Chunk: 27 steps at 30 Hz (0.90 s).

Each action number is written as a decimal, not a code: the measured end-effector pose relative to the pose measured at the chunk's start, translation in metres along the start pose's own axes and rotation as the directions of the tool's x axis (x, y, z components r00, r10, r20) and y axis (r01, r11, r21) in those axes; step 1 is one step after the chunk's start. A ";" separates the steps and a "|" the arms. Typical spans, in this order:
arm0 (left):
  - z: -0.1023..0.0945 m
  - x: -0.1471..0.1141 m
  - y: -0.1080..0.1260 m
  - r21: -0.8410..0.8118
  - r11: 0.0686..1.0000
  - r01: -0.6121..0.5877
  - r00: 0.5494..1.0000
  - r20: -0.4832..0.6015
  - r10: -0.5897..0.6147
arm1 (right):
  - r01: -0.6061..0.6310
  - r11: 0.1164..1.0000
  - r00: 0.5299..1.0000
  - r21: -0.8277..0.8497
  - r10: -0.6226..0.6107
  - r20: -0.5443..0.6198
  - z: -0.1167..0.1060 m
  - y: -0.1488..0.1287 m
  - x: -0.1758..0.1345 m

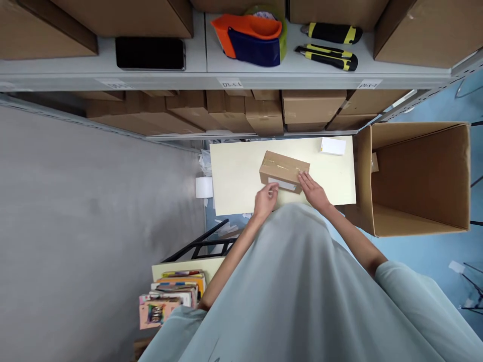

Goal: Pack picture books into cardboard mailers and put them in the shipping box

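Observation:
A small brown cardboard box (286,167) with clear tape along its top lies slightly askew on the cream table (234,176). On its near side is a white label (283,184). My left hand (266,199) is closed in a pinch at the label's left end; whether the fingers grip the label's edge cannot be made out. My right hand (314,192) lies with fingers stretched out against the box's right end, touching its top edge. A small white box (333,146) sits at the table's far right corner.
A large open carton (420,229) stands right of the table. Above, a grey shelf (196,80) holds cartons, a black phone (150,53), an orange and blue tape dispenser (251,40) and two utility knives (334,33). A white roll (204,187) and stacked magazines (175,294) are at left.

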<state>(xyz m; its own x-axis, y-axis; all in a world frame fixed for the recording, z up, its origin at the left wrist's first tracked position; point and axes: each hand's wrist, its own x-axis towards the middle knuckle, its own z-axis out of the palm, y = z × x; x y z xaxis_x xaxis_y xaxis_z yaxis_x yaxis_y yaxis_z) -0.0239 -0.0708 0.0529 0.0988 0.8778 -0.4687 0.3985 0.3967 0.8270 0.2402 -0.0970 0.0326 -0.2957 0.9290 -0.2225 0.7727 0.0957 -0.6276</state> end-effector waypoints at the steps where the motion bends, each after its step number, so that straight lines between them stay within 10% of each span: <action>1: -0.009 0.002 0.004 0.055 0.995 -0.085 0.990 -0.104 0.090 | 0.009 1.000 1.000 -0.015 -0.009 0.012 0.003 -0.002 -0.003; 4: -0.028 0.019 0.008 0.141 0.983 -0.115 0.960 -0.238 0.146 | 0.032 0.998 0.998 -0.046 -0.029 0.063 0.006 -0.008 -0.013; 9: -0.022 0.042 -0.010 0.097 0.981 0.169 0.984 -0.070 -0.163 | -0.023 0.996 0.999 -0.090 0.025 0.021 0.006 -0.018 -0.017; 18: -0.015 0.039 -0.035 -0.020 0.988 0.155 0.988 -0.018 -0.156 | -0.108 0.987 0.994 -0.118 0.107 -0.017 0.021 -0.025 -0.013; 27: -0.041 0.034 -0.031 -0.026 1.000 0.017 1.000 0.024 -0.016 | -0.388 0.818 0.861 0.424 0.486 -0.148 0.011 -0.030 0.002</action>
<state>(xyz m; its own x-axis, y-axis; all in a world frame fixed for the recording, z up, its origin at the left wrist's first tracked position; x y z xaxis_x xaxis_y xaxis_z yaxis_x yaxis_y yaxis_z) -0.0701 -0.0425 0.0246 0.1146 0.8646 -0.4892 0.3765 0.4179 0.8268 0.2104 -0.1019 0.0428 0.2039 0.8997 -0.3859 0.5089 -0.4342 -0.7433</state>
